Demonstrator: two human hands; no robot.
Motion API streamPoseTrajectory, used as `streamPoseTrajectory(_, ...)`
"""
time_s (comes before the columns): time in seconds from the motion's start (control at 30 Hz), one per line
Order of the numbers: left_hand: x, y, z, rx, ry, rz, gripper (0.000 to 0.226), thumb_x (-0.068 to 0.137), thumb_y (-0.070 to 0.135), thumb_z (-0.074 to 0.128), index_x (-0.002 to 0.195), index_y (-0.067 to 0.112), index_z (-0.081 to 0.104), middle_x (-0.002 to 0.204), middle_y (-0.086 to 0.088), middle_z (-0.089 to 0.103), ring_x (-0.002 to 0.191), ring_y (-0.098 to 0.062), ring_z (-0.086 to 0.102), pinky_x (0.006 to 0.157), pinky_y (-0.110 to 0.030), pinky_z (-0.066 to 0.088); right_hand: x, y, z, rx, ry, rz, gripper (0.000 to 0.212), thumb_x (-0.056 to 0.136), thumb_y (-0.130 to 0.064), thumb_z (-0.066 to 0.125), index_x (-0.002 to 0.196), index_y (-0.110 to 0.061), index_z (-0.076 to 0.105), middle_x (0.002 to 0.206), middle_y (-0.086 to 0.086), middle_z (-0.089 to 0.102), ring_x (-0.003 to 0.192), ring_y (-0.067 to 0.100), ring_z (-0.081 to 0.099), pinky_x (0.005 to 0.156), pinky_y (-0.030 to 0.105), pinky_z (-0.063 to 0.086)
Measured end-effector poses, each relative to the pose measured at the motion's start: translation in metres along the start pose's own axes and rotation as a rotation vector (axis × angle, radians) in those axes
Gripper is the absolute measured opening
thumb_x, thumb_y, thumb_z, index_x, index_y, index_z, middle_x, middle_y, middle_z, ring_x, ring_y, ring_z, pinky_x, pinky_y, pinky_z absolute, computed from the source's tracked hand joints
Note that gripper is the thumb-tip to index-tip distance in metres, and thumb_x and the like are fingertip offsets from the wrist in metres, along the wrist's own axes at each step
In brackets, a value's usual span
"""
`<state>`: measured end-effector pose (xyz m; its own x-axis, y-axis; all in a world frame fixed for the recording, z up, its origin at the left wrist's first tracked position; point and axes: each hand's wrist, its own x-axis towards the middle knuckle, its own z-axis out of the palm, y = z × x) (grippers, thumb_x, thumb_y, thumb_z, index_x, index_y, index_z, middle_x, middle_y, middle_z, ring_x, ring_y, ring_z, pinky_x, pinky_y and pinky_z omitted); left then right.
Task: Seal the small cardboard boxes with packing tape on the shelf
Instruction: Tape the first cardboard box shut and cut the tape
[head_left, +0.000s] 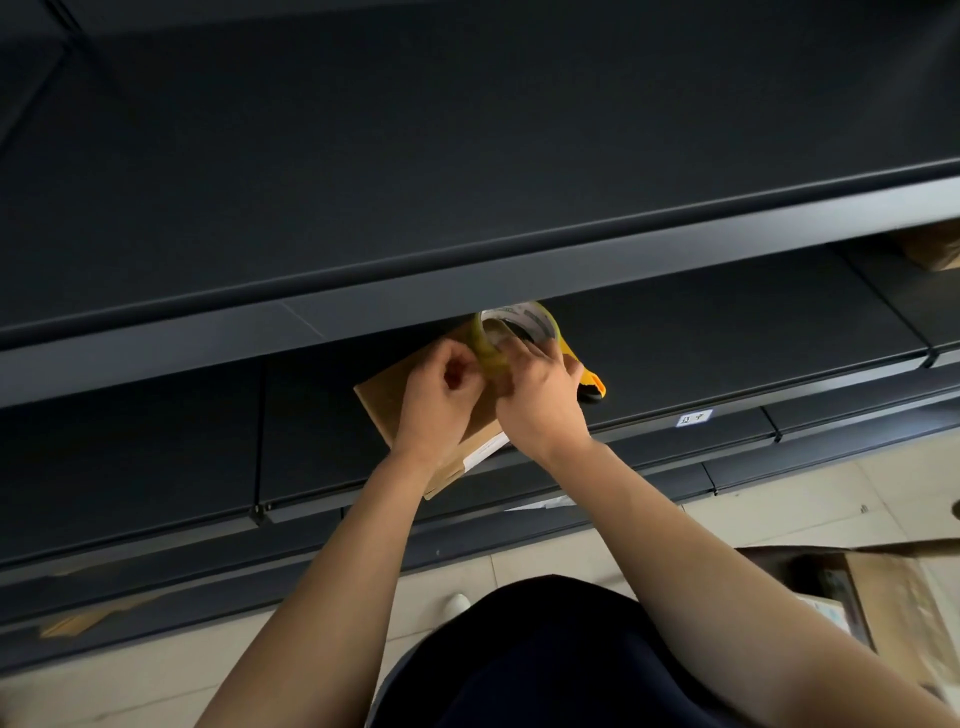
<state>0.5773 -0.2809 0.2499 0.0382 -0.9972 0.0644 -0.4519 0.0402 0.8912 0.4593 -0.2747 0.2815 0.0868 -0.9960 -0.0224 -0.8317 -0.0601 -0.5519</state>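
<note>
On the middle shelf (675, 332), pretty much dead centre of the view, sits the box (385, 405). Its flat brown top faces up, its near corner seems to hang a bit over the shelf lip, and a white slip (485, 449) shows on its 5 o'clock side. Both hands are over the top of it. Right hand (540, 400) is grasping the tape (517, 332) with fingers hooked into the core, and the roll stands on edge at the box's 1 o'clock corner, half tucked under the upper shelf (467, 278). Left hand (441, 395) is curled up at 9 o'clock of the roll, thumb and fingertips pinching at the tape's edge, though whether it's got the loose end free is too blurry to say. Something yellow (592, 382) pokes out at 3 o'clock of the right hand, can't tell what it is. Down at 4 o'clock on the floor (779, 499) there's an open carton (883, 587), plus a small label (693, 415) on the shelf lip.
</note>
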Motion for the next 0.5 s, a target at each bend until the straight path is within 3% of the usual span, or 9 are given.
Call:
streamPoseTrajectory(0.17,-0.002,0.005,-0.001,-0.069,-0.079,-0.010,0.014,0.093,0.008,0.056,0.081,0.015,0.057,0.068,0.010,0.057,0.059,0.007,0.053,0.058,-0.007,0.040,0.015,0.004,0.000,0.155,0.042,0.068,0.030,0.097,-0.024,0.050,0.124,-0.016,0.061,0.126,0.006,0.060,0.127,0.029,0.040,0.105,0.042,0.025)
streamPoseTrajectory(0.37,-0.001,0.006,0.003,-0.099,-0.022,-0.079,0.017,0.091,0.013,0.060,0.077,0.023,0.058,0.072,0.010,0.061,0.064,0.005,0.056,0.062,-0.007,0.042,0.018,0.005,0.002,0.087,0.098,0.054,0.027,0.096,-0.025,0.052,0.117,-0.011,0.064,0.119,0.010,0.061,0.122,0.028,0.044,0.099,0.043,0.031)
streamPoseTrajectory(0.5,0.001,0.007,0.001,-0.108,-0.039,-0.087,0.013,0.091,0.010,0.059,0.081,0.019,0.060,0.074,0.007,0.061,0.068,-0.001,0.056,0.065,-0.009,0.044,0.016,0.007,-0.007,0.107,-0.002,0.067,0.032,0.099,-0.026,0.048,0.126,-0.014,0.059,0.126,0.010,0.058,0.123,0.031,0.044,0.104,0.044,0.030)
